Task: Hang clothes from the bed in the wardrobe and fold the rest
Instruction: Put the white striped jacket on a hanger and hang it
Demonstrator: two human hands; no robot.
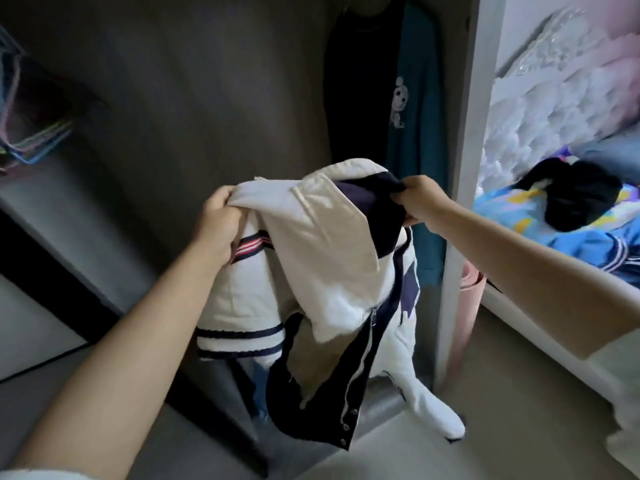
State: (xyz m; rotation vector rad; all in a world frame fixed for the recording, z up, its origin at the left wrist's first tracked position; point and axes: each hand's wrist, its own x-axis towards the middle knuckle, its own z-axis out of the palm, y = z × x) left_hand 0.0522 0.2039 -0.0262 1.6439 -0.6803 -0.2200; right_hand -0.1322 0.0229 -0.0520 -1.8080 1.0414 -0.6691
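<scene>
Hanging between both hands, the jacket is held up in front of the open wardrobe, its collar end stretched roughly level from hand to hand and its long axis dropping straight down toward the floor, with one white sleeve trailing lowest at the right. The left hand has its fingers curled round a bunch of the cream fabric at the top left; the right hand pinches the dark navy part at the top right, so each hand is clenched on the garment and neither is free. No hanger is visible inside the jacket, and I judge that the coming move turns on this: the coloured hangers hang well apart at the far left, on the left hand's side, while the hung clothes lie just behind the right hand. Those are a black garment and a teal shirt, side by side in the wardrobe's right part; the rail itself is out of view. The left hand is probably the nearer one to fetch a hanger, once the right takes the whole weight. Beyond the wardrobe's side panel, the bed at the right carries a black garment heap and something blue with striped trim, not yet dealt with.
</scene>
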